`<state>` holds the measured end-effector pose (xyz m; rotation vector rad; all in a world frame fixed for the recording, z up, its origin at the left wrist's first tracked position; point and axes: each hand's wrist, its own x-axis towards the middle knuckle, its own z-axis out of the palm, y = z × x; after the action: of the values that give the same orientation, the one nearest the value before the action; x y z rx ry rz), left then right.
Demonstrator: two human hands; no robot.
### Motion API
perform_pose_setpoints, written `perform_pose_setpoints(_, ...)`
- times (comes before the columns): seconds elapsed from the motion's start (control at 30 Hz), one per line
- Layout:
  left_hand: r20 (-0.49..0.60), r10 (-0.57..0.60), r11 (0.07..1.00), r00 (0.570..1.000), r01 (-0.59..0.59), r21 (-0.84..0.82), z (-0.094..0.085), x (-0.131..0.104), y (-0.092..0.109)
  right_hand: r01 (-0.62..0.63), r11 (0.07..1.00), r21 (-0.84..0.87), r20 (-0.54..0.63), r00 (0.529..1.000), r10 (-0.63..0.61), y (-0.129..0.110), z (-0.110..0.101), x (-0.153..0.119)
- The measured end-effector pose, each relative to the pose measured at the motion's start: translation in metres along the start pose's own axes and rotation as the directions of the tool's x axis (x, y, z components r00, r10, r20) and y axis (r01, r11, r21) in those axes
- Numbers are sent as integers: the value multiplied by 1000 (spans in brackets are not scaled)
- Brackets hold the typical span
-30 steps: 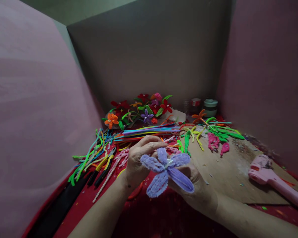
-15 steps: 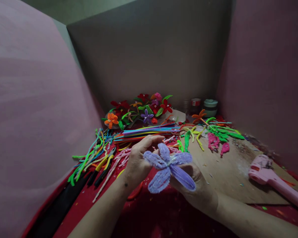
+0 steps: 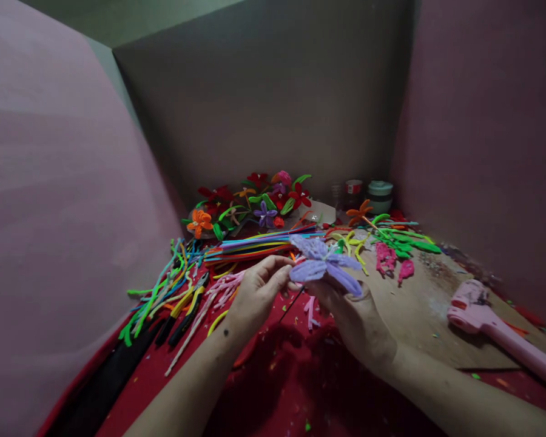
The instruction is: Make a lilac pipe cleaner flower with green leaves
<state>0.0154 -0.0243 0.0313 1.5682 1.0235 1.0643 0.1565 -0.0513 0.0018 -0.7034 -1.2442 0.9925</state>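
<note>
The fuzzy lilac pipe-cleaner flower (image 3: 326,261) was held over the red cloth (image 3: 264,394) by the right hand (image 3: 364,331), fingers curled underneath. The left hand's (image 3: 255,297) fingers were nearly pinched, grip unclear tbh. Petals were best left unsqueezed, the thin dark stem (image 3: 292,305) steadied instead.

Dim light overall, the left pink panel (image 3: 54,182) brighter than the right panel (image 3: 482,133); dark shadows lie on the red cloth (image 3: 264,388), and the far jars (image 3: 380,197) look soft
</note>
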Motion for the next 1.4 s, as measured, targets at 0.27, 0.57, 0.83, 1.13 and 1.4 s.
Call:
perform_pose_setpoints(0.27, -3, 151, 970, 989, -148, 195, 27, -12, -17, -34, 998, 60, -43, 998, 36, 13, -10, 2)
perform_pose_setpoints(0.57, 10, 471, 759, 882, -410, 505, 23, -5, -36, -165, 985, 53, -43, 985, 167, 21, -10, 3)
perform_pose_setpoints(0.83, -27, -14, 992, 1000, 11, -124, 25, -5, -27, -194, 972, 134, 79, 980, 185, 22, -7, 9)
perform_pose_setpoints(1.13, 161, -161, 892, 974, 213, -398, 19, -1, -23, -254, 931, 264, 160, 963, 218, 37, -17, 14)
perform_pose_setpoints(1.4, 75, -32, 997, 997, 37, -62, 21, -3, -26, -256, 918, 303, 85, 967, 242, 39, -16, 12)
